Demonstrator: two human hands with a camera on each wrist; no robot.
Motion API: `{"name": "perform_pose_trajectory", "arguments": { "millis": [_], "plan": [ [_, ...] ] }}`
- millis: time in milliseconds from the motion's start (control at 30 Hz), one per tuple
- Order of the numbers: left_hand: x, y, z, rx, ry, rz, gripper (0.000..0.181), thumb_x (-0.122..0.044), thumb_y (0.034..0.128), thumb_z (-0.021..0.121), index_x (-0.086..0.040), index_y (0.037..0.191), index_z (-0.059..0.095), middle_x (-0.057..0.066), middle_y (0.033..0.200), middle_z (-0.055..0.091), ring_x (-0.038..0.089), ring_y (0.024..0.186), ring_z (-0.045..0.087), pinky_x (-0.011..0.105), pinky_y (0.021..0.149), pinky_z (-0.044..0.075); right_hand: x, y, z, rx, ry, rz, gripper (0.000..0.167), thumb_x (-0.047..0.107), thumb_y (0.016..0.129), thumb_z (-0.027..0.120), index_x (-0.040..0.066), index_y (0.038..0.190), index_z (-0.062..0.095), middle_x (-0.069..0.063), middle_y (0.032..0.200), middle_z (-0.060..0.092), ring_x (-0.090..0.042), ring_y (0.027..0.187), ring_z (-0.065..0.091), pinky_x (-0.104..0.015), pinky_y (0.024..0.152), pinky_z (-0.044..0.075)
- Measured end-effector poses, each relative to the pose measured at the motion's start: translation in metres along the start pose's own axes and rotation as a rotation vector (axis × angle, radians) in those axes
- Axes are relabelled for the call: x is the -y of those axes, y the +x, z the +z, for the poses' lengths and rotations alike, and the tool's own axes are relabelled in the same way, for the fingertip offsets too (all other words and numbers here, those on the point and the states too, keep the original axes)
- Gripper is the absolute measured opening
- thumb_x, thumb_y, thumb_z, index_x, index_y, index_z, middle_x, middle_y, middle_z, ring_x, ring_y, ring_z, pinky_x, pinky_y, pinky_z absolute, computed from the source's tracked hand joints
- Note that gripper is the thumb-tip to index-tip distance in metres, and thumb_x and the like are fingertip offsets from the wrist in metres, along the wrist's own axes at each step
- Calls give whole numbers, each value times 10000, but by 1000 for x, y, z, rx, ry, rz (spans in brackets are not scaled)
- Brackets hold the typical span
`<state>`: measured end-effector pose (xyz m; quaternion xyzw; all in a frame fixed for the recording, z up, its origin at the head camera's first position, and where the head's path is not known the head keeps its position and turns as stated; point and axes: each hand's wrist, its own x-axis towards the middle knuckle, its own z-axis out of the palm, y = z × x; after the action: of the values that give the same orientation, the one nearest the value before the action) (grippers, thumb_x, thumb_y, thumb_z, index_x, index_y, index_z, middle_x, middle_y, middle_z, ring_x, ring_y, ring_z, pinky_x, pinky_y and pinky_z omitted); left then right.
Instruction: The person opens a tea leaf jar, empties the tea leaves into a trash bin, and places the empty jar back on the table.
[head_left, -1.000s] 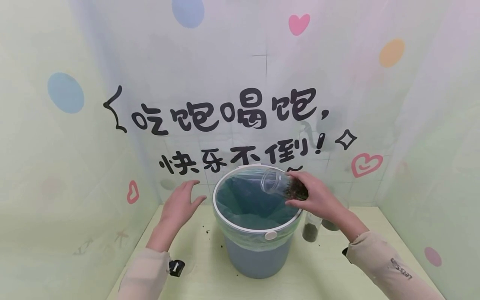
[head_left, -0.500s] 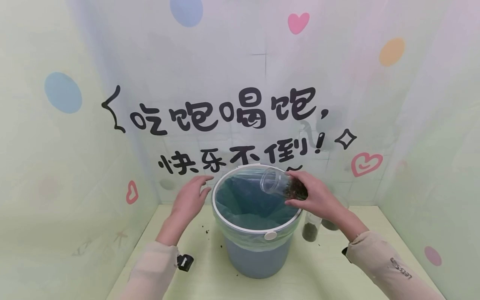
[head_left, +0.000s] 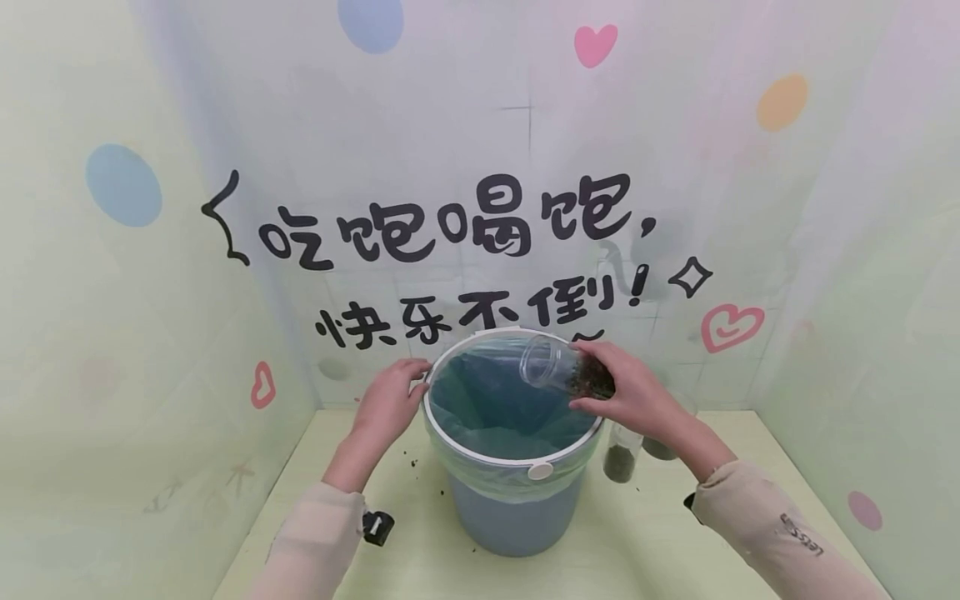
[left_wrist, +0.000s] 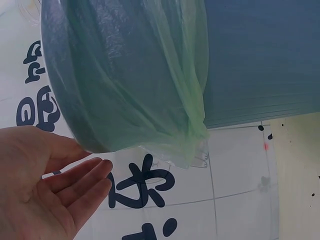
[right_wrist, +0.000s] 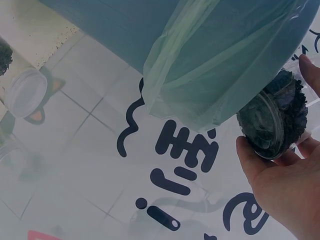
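Note:
A blue-grey bin (head_left: 513, 521) with a white rim and a green plastic liner (head_left: 480, 417) stands in the middle of the table. My right hand (head_left: 637, 396) grips a clear plastic jar (head_left: 543, 362) near its base and tilts its mouth over the bin's opening. Dark crumbly matter (head_left: 592, 377) lies toward the jar's base, also seen through the bottom in the right wrist view. At the left side of the rim is my left hand (head_left: 387, 406), fingertips at the edge. In the left wrist view its fingers (left_wrist: 82, 187) are loosely bent beside the liner.
Behind the right forearm stand a clear jar (head_left: 621, 462) with dark contents and another dark-filled container (head_left: 660, 448), partly hidden. Dark crumbs (head_left: 411, 462) lie left of the bin on the pale table (head_left: 637, 542). A printed curtain (head_left: 465, 125) hangs close behind.
My left hand has moved right, from apart from the bin to its left rim. The right hand and tilted jar have stayed nearly still.

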<state>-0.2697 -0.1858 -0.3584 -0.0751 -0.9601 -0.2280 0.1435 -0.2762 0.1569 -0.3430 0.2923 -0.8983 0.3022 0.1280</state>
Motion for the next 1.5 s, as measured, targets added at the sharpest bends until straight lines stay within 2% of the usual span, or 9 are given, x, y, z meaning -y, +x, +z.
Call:
{"name": "perform_pose_trajectory", "arguments": {
  "millis": [400, 633, 833, 1167, 1400, 1500],
  "plan": [
    [-1, -1, 2, 3, 20, -33, 307, -169, 978, 623, -49, 1253, 690, 117, 1361, 644, 355, 1296, 577, 526, 1071, 486, 2, 3, -3, 7, 21, 20, 798, 217, 783, 856, 92, 1460, 452, -150, 1380, 572, -334, 1246, 561, -550, 1045, 495],
    [-2, -2, 5, -33, 26, -42, 310, -180, 973, 636, -67, 1257, 691, 103, 1355, 651, 343, 1281, 593, 517, 1056, 500, 3, 4, -5, -23, 79, 72, 791, 181, 767, 869, 77, 1383, 384, -147, 1266, 598, -311, 1176, 587, -541, 1060, 492],
    [-4, -2, 6, -46, 54, -34, 308, -170, 978, 628, -56, 1258, 688, 107, 1347, 655, 338, 1263, 608, 497, 1037, 517, 2, 4, -7, -37, 81, 69, 754, 183, 765, 871, 74, 1349, 407, -148, 1233, 603, -302, 1142, 589, -538, 1043, 502],
    [-6, -4, 9, -60, 88, -16, 300, -156, 981, 619, -41, 1249, 690, 124, 1328, 664, 347, 1240, 622, 495, 1018, 531, 0, 2, -9, -64, 83, 30, 747, 211, 768, 871, 115, 1409, 499, -145, 1327, 604, -312, 1191, 568, -545, 1008, 503],
    [-7, -5, 11, -63, 110, -5, 302, -169, 985, 615, -39, 1246, 691, 129, 1320, 669, 346, 1232, 628, 493, 1008, 538, -1, 0, -8, -62, 76, 30, 752, 233, 766, 871, 142, 1424, 521, -134, 1249, 628, -275, 1119, 574, -481, 921, 517],
    [-8, -6, 11, -68, 120, 3, 300, -173, 987, 611, -40, 1244, 693, 127, 1317, 671, 342, 1227, 632, 489, 1001, 543, -1, -1, -8, -59, 77, 33, 753, 246, 769, 870, 146, 1428, 520, -144, 1283, 619, -280, 1121, 578, -480, 921, 514]
  ]
}}
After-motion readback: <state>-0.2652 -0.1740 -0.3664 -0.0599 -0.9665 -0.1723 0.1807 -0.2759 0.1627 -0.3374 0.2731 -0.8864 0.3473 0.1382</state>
